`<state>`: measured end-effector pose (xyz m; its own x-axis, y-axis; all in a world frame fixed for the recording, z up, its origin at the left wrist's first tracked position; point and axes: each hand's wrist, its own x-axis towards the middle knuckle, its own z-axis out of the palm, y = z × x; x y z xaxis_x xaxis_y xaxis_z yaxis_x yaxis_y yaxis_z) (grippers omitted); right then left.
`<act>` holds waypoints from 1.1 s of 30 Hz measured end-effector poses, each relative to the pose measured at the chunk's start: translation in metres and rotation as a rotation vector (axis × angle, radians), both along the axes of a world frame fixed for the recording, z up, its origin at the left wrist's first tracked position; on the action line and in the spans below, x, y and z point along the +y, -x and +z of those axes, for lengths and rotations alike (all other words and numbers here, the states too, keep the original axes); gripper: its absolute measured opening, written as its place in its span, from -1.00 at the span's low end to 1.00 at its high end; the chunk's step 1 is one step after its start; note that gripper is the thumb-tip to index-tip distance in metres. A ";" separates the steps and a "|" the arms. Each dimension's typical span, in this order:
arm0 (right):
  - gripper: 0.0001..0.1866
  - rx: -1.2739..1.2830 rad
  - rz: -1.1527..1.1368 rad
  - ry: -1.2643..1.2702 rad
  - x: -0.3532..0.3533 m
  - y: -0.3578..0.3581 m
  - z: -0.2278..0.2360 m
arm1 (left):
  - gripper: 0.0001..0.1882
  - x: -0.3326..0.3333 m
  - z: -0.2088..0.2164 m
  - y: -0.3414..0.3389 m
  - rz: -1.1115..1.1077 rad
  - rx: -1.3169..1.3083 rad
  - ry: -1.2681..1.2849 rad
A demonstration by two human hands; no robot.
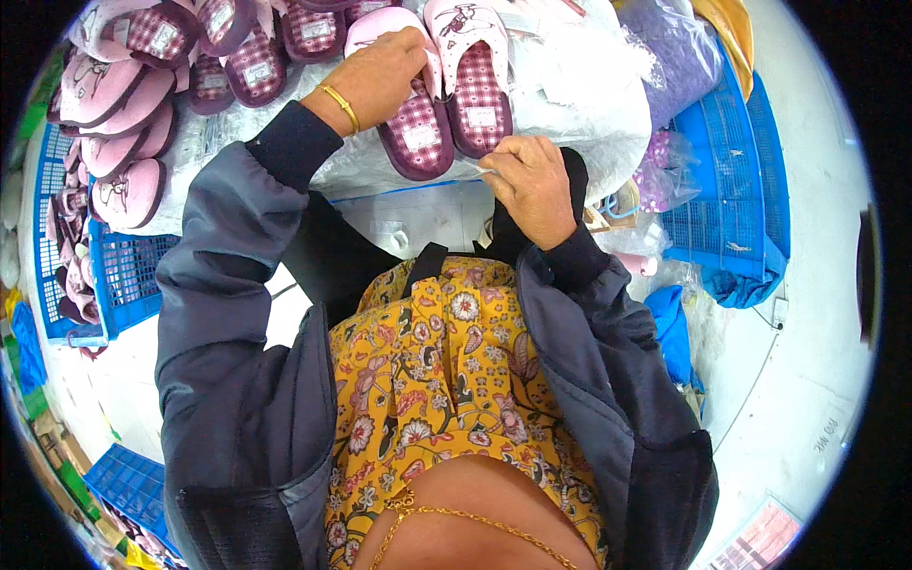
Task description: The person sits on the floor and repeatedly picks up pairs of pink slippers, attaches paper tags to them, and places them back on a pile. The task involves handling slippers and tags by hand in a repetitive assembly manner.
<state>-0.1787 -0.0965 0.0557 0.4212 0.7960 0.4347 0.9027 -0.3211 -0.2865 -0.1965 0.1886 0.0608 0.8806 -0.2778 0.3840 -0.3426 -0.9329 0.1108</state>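
Note:
A pair of pink slippers with dark red plaid insoles lies side by side on the plastic-covered table, heels toward me. My left hand [385, 74] is closed over the pink upper of the left slipper [418, 138], its fingertips partly hidden at the inner edge. At the heel of the right slipper [478, 100], my right hand [534, 188] has its fingers bent and pressed together. Its fingertips are close by the heel edge; whatever they pinch is too small to make out. Both slippers have a pale label on the insole.
More slippers [255, 71] crowd the table's far left, with stacked pink ones [128, 190] at its side. Blue plastic crates stand left [133, 275] and right [717, 190]. A purple bagged bundle [670, 47] lies at the back right. Clear plastic wrap [579, 104] covers the tabletop.

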 end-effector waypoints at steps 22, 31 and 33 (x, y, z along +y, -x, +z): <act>-0.83 -0.232 -0.031 -0.124 0.075 -0.059 0.014 | -0.81 -0.047 0.024 0.050 0.231 -0.077 0.292; -0.64 0.151 -0.073 -0.203 0.044 -0.047 0.009 | -0.88 -0.056 0.001 0.045 0.258 -0.053 0.915; -0.66 0.255 -0.077 -0.249 0.039 -0.044 0.004 | -0.91 -0.060 0.002 0.046 0.250 -0.014 1.083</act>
